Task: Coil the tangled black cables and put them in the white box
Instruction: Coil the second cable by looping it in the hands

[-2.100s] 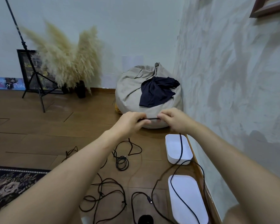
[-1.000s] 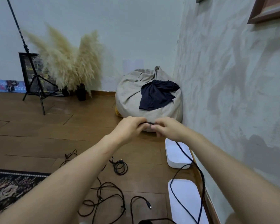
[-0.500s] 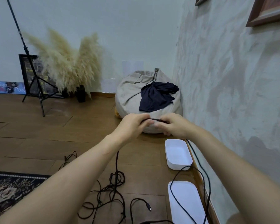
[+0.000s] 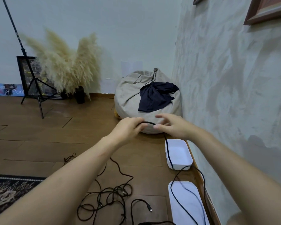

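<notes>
**Right hand lets go of the cable**

Half a second ago the right hand (image 4: 173,127) pinched the black cable (image 4: 147,122); its fingers are now spread and straight, holding nothing. The left hand (image 4: 130,128) has kept its fingers curled round the cable.

At far left a patterned rug (image 4: 5,190) ends in a dark border, with bare wooden floor (image 4: 39,138) beyond it, back to a light stand (image 4: 33,85) and pampas grass (image 4: 66,69). The tangle of cables (image 4: 110,195) lies on the floor below the left forearm.

From the left hand the held cable arcs right, passes under the right hand, drops across the white box (image 4: 182,166) and loops over a white lid (image 4: 177,213). Both lie tight along the skirting of the right wall (image 4: 234,95). A bean bag (image 4: 130,98) closes the corner behind the hands.
</notes>
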Demonstrator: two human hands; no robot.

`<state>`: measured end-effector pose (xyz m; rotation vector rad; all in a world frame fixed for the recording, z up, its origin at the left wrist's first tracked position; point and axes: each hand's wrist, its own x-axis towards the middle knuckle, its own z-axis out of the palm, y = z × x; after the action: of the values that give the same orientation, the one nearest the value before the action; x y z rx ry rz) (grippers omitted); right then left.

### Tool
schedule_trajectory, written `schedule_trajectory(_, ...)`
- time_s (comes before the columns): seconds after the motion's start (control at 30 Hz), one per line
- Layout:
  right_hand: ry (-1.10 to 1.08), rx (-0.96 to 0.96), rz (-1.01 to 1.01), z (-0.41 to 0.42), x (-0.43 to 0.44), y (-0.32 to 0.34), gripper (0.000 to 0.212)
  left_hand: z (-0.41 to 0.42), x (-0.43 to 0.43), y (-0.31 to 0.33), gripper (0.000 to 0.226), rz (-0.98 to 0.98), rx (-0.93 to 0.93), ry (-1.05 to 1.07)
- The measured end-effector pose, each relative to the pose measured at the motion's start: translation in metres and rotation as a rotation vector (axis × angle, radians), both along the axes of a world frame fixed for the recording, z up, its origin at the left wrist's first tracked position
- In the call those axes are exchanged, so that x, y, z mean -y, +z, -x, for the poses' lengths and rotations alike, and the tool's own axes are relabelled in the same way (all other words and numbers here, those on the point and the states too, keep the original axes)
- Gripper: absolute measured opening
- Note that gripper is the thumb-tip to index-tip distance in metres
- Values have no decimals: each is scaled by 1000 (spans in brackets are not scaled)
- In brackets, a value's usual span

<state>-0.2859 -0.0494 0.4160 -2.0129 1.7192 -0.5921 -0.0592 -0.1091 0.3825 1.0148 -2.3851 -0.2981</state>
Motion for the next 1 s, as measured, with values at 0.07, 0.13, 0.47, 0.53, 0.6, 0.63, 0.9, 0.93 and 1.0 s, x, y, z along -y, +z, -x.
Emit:
schedule_trajectory(0.07,54,-7,-2,-12,2,-5,21,10,-5,1,34,15,-20,-38)
schedule_trajectory(0.13,22,62,46,-9,3,-2,30,7,-3,1,33,-64,-98,-45)
schedule_trajectory(0.47,-189,-64,35,39,-7,0,65,-31,17,-14,30,-235,-48,89)
schedule_trajectory(0.53,-76,-114,59,13,-6,-3,65,-11,6,-4,27,-131,-47,14)
schedule_trajectory(0.6,13,-148,88,-4,0,-5,26,5,-3,3,33,-36,-59,-41)
schedule_trajectory(0.63,27,-135,112,-9,0,-4,18,8,-5,5,35,-22,-81,-55)
schedule_trajectory(0.9,-378,14,488,38,-6,18,27,-29,12,-15,33,-355,-56,61)
schedule_trajectory(0.93,-392,0,432,46,-6,17,25,-33,15,-16,34,-348,-74,89)
schedule_trajectory(1.0,-338,17,261,55,-6,11,9,-35,18,-14,34,-301,-116,118)
